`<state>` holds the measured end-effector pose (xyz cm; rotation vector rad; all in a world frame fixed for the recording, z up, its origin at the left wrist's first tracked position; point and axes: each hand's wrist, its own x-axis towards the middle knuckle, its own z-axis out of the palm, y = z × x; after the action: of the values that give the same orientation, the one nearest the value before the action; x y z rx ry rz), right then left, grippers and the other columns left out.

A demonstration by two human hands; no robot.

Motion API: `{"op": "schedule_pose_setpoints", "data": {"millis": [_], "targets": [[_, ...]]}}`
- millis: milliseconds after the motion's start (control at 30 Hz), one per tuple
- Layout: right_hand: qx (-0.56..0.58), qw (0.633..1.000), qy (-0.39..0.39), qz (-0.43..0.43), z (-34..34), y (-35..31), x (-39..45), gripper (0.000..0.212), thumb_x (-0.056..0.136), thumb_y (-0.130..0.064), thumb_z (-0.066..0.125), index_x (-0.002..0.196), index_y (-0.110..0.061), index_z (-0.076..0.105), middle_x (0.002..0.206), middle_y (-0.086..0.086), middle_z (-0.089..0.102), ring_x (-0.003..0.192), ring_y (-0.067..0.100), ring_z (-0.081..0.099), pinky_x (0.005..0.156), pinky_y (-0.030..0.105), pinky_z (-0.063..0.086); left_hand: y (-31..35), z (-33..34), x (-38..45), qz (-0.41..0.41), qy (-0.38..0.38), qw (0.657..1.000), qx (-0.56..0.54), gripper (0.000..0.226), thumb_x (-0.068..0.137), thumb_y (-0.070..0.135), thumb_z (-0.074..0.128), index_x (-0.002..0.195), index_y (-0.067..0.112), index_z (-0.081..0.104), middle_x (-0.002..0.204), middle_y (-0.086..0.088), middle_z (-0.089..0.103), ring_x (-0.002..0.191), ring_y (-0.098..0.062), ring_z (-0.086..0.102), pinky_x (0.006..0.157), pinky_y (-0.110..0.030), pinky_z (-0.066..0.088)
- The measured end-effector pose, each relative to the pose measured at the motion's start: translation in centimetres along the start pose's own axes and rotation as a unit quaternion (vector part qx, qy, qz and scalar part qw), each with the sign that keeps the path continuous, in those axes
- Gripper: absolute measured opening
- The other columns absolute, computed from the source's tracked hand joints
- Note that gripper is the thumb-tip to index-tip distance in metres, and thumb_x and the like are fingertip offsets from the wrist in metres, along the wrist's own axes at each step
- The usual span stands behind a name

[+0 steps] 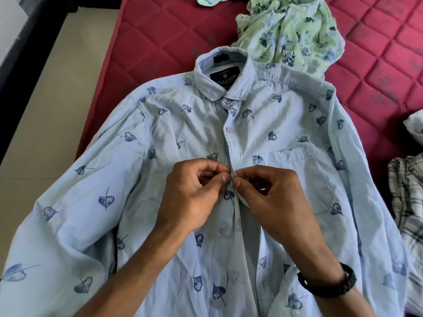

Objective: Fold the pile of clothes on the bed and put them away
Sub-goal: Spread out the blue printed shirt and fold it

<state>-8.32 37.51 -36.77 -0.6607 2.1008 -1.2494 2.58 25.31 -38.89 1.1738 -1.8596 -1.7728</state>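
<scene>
A light blue shirt point(183, 138) with a dark leaf print lies face up on the red quilted bed point(160, 42), collar at the far end and sleeves spread out. My left hand point(194, 193) and my right hand point(272, 195) meet at the middle of the button placket. Each pinches one edge of the placket between thumb and fingers, at chest-pocket height. The two upper buttons look fastened. A button lower down on the left edge is undone, and the shirt gapes below my hands.
A crumpled pale green floral garment point(293, 33) lies beyond the collar. A black-and-white checked garment point(407, 202) lies at the right edge, with a bit of white cloth point(414, 124) above it. Beige floor point(45, 110) runs along the bed's left side.
</scene>
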Motion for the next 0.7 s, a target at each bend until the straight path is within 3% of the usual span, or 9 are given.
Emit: {"op": "schedule_pose_setpoints", "data": {"millis": [100, 167, 233, 300, 400, 467, 533, 633, 700], "targets": [[0.072, 0.997, -0.021, 0.016, -0.1, 0.1, 0.1, 0.017, 0.097, -0.025, 0.072, 0.085, -0.017, 0.081, 0.061, 0.002, 0.066, 0.06, 0.01, 0.059, 0.065, 0.032, 0.051, -0.1, 0.0, 0.0, -0.003, 0.004, 1.0, -0.028, 0.008, 0.082, 0.025, 0.078, 0.087, 0.029, 0.08, 0.079, 0.002, 0.078, 0.079, -0.019, 0.076, 0.083, -0.044, 0.063], [0.101, 0.994, -0.021, 0.027, -0.1, 0.1, 0.1, 0.021, 0.098, -0.027, 0.071, 0.085, -0.013, 0.08, 0.064, 0.015, 0.064, 0.062, 0.015, 0.054, 0.067, 0.039, 0.048, 0.0, -0.1, 0.0, -0.004, 0.001, 0.999, -0.036, 0.009, 0.087, 0.016, 0.08, 0.087, 0.025, 0.082, 0.08, -0.001, 0.079, 0.08, -0.022, 0.077, 0.085, -0.046, 0.063], [0.114, 0.993, -0.005, 0.027, 0.2, 0.0, 0.0, 0.012, 0.096, -0.022, 0.074, 0.088, -0.018, 0.082, 0.071, 0.001, 0.075, 0.064, 0.019, 0.065, 0.073, 0.044, 0.057, 0.2, -0.1, 0.0, -0.006, -0.003, 0.999, -0.04, 0.013, 0.091, 0.01, 0.078, 0.089, 0.022, 0.082, 0.08, -0.004, 0.079, 0.08, -0.022, 0.078, 0.086, -0.046, 0.063], [0.102, 0.995, 0.011, 0.022, 0.5, 0.0, -0.4, 0.006, 0.092, -0.02, 0.079, 0.087, -0.021, 0.082, 0.075, 0.001, 0.078, 0.07, 0.027, 0.074, 0.075, 0.048, 0.062, 0.6, -0.1, -0.1, -0.016, -0.008, 0.999, -0.052, 0.006, 0.092, 0.021, 0.077, 0.088, 0.022, 0.082, 0.079, -0.003, 0.079, 0.08, -0.02, 0.078, 0.087, -0.044, 0.063], [0.05, 0.998, 0.04, -0.002, 1.1, -0.1, -0.9, 0.007, 0.089, -0.022, 0.081, 0.082, -0.023, 0.08, 0.06, -0.006, 0.07, 0.051, 0.011, 0.063, 0.051, 0.026, 0.05, 0.7, -0.3, -0.2, -0.025, -0.018, 0.998, -0.046, 0.03, 0.08, 0.052, 0.084, 0.087, 0.023, 0.082, 0.082, -0.001, 0.08, 0.084, -0.02, 0.078, 0.088, -0.045, 0.062], [0.029, 0.998, 0.058, -0.007, 1.3, -0.3, -1.0, 0.009, 0.088, -0.026, 0.082, 0.08, -0.025, 0.079, 0.058, -0.008, 0.069, 0.049, 0.006, 0.061, 0.048, 0.022, 0.047, 0.6, -0.3, -0.1, -0.02, -0.005, 0.999, -0.044, 0.023, 0.077, 0.044, 0.088, 0.086, 0.024, 0.082, 0.082, -0.002, 0.079, 0.083, -0.021, 0.078, 0.086, -0.049, 0.062], [0.033, 0.997, 0.065, 0.004, 1.3, -0.3, -0.9, 0.006, 0.087, -0.029, 0.083, 0.082, -0.026, 0.081, 0.064, -0.008, 0.074, 0.058, 0.009, 0.07, 0.055, 0.029, 0.057, 0.3, -0.2, -0.1, -0.021, 0.016, 0.998, -0.058, 0.009, 0.082, 0.027, 0.088, 0.085, 0.021, 0.081, 0.08, -0.003, 0.079, 0.079, -0.023, 0.078, 0.084, -0.05, 0.063], [0.049, 0.997, 0.057, 0.014, 1.2, -0.2, -0.6, 0.005, 0.086, -0.029, 0.084, 0.085, -0.024, 0.082, 0.072, -0.006, 0.077, 0.067, 0.013, 0.074, 0.066, 0.035, 0.062, 0.1, 0.0, 0.0, -0.017, 0.039, 0.996, -0.074, 0.008, 0.084, 0.017, 0.085, 0.085, 0.02, 0.078, 0.078, -0.004, 0.079, 0.071, -0.02, 0.076, 0.079, -0.043, 0.063], [0.053, 0.997, 0.053, 0.008, 1.2, -0.2, -0.5, 0.006, 0.087, -0.029, 0.084, 0.086, -0.024, 0.082, 0.072, -0.005, 0.076, 0.067, 0.011, 0.073, 0.065, 0.032, 0.06, 0.2, 0.1, -0.1, -0.002, 0.046, 0.995, -0.084, 0.013, 0.085, 0.012, 0.084, 0.089, 0.02, 0.074, 0.078, -0.004, 0.079, 0.068, -0.018, 0.074, 0.076, -0.037, 0.061]]}}
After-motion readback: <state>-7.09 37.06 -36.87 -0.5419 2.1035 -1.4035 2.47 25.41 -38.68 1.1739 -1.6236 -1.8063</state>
